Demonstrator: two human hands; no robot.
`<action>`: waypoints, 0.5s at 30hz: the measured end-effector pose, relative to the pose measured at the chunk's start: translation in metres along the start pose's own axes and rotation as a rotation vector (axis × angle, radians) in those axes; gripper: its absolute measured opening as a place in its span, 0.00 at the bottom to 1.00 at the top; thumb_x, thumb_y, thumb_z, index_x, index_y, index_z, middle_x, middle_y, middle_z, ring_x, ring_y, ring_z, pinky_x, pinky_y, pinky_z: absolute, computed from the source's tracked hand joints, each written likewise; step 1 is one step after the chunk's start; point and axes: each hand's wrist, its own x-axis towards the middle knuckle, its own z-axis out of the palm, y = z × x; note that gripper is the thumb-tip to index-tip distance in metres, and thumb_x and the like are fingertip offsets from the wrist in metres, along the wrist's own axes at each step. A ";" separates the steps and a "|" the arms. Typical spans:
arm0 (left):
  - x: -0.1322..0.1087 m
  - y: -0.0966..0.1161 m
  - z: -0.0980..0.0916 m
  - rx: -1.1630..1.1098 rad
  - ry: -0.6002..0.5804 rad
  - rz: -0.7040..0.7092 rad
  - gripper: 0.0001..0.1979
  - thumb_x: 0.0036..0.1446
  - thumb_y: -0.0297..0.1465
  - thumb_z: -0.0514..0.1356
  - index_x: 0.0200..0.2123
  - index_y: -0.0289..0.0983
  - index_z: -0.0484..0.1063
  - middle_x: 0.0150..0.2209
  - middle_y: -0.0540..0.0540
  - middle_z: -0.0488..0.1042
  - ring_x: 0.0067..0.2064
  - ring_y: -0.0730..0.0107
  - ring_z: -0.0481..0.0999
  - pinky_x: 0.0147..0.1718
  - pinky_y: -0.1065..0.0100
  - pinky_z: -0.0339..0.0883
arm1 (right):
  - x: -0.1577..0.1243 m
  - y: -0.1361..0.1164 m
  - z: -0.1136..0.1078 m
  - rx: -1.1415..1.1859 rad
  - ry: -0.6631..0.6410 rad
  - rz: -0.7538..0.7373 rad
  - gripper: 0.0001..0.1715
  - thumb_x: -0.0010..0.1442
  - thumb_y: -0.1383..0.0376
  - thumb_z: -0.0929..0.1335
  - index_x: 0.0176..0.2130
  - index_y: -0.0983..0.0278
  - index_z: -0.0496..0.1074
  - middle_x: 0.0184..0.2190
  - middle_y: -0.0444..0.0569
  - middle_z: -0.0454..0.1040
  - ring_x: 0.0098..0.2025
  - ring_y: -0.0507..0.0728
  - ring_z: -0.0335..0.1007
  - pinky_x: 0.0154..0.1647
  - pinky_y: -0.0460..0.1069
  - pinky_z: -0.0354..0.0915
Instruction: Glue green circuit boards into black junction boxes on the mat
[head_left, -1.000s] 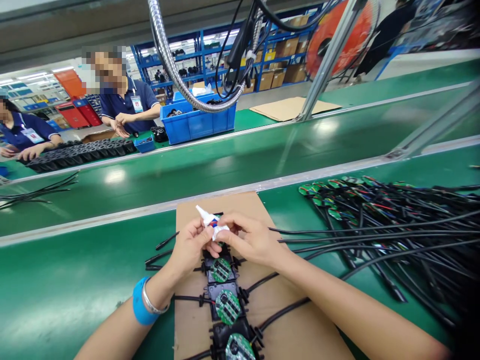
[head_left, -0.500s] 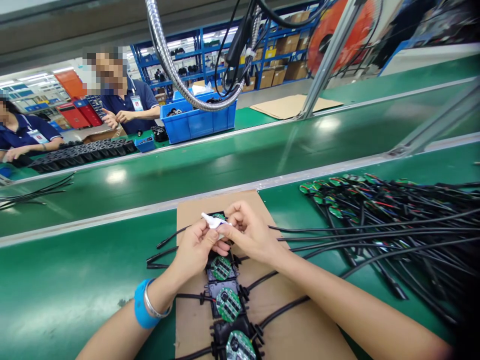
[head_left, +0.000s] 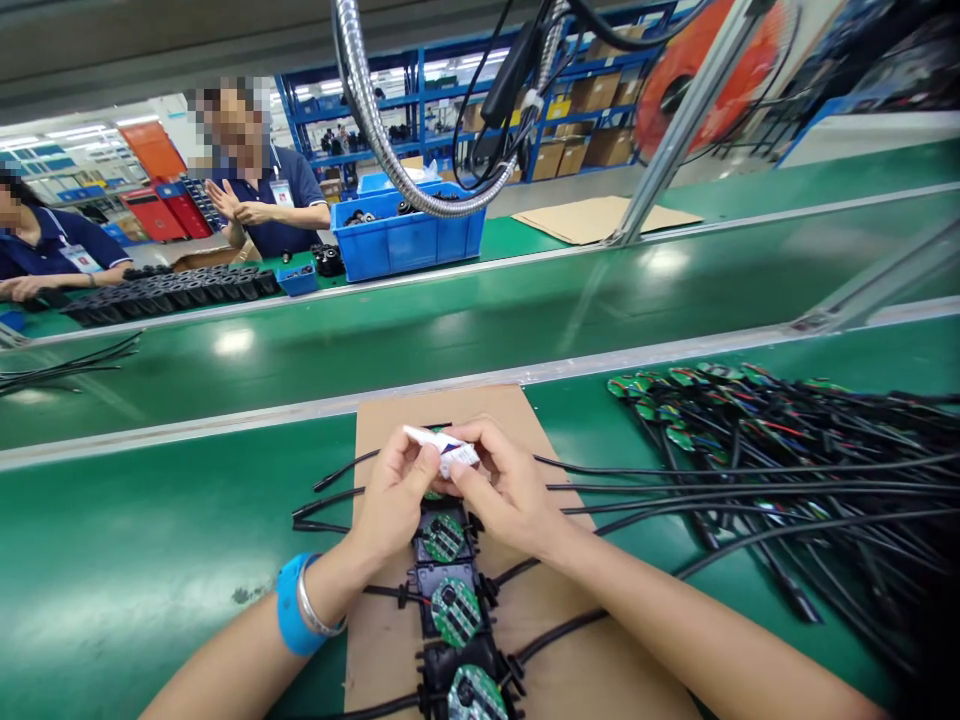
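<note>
A small white squeeze tube [head_left: 456, 456] with dark blue print is held between both hands above the far end of a row of black housings. My left hand [head_left: 391, 492] pinches its left part between thumb and fingers. My right hand [head_left: 507, 494] is closed on the right part, thumb on top. Beneath and nearer to me, round green circuit boards [head_left: 456, 612] sit on the black housings [head_left: 453, 662], with black cables [head_left: 559, 632] running out to the sides. My hands hide the farthest housings in part.
The row lies on a cardboard sheet [head_left: 555, 590] on the green bench [head_left: 172, 560]. At right is a heap of black cables with green boards [head_left: 757, 440]. Across the bench are a blue bin [head_left: 409, 240] and two co-workers [head_left: 259, 190]. A metal flexible hose [head_left: 367, 120] hangs overhead.
The tube has turned so its printed side shows more, and my right fingers and thumb have shifted on it. The view has moved slightly. One co-worker's hands have risen.
</note>
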 end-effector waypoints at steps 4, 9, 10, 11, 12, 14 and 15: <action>-0.002 0.001 -0.001 0.033 0.035 0.005 0.18 0.55 0.45 0.63 0.37 0.35 0.70 0.33 0.49 0.75 0.32 0.70 0.75 0.33 0.70 0.71 | -0.003 -0.004 0.001 0.033 0.010 -0.009 0.10 0.60 0.62 0.66 0.43 0.62 0.67 0.34 0.48 0.69 0.30 0.53 0.66 0.29 0.47 0.64; -0.004 0.004 -0.004 0.032 0.027 0.005 0.19 0.56 0.46 0.62 0.36 0.34 0.71 0.29 0.49 0.75 0.24 0.74 0.73 0.25 0.71 0.69 | -0.002 -0.004 0.002 0.275 -0.025 -0.018 0.09 0.61 0.63 0.67 0.43 0.61 0.68 0.33 0.47 0.68 0.29 0.51 0.67 0.27 0.46 0.65; -0.004 0.004 -0.004 0.025 0.018 0.002 0.19 0.55 0.46 0.63 0.36 0.34 0.72 0.30 0.48 0.76 0.24 0.74 0.73 0.26 0.70 0.70 | -0.001 -0.003 0.001 0.310 -0.034 -0.016 0.08 0.61 0.64 0.67 0.42 0.61 0.68 0.33 0.46 0.68 0.29 0.51 0.67 0.26 0.46 0.64; -0.004 0.005 -0.004 0.021 0.013 -0.002 0.20 0.54 0.46 0.64 0.35 0.33 0.72 0.31 0.47 0.76 0.24 0.73 0.74 0.26 0.70 0.70 | 0.000 -0.003 0.000 0.330 -0.048 -0.015 0.06 0.61 0.64 0.67 0.40 0.61 0.68 0.32 0.46 0.69 0.28 0.51 0.67 0.27 0.46 0.64; -0.005 0.005 -0.004 0.019 0.012 -0.004 0.20 0.53 0.46 0.64 0.35 0.33 0.72 0.31 0.47 0.76 0.24 0.73 0.74 0.26 0.70 0.71 | 0.002 -0.001 -0.002 0.342 -0.068 -0.016 0.06 0.60 0.64 0.68 0.39 0.61 0.68 0.31 0.46 0.69 0.29 0.51 0.67 0.27 0.46 0.64; -0.005 0.005 -0.004 0.019 0.020 -0.006 0.20 0.52 0.46 0.65 0.34 0.33 0.72 0.31 0.47 0.76 0.24 0.73 0.74 0.25 0.70 0.70 | 0.005 0.002 -0.005 0.344 -0.110 -0.017 0.05 0.60 0.63 0.68 0.38 0.61 0.69 0.31 0.45 0.69 0.30 0.51 0.67 0.29 0.47 0.64; -0.006 0.005 -0.004 0.017 0.025 -0.006 0.20 0.52 0.45 0.65 0.34 0.33 0.73 0.30 0.47 0.76 0.24 0.73 0.74 0.25 0.71 0.70 | 0.006 0.004 -0.007 0.326 -0.124 -0.014 0.05 0.60 0.63 0.68 0.37 0.61 0.69 0.31 0.46 0.69 0.31 0.52 0.67 0.30 0.47 0.64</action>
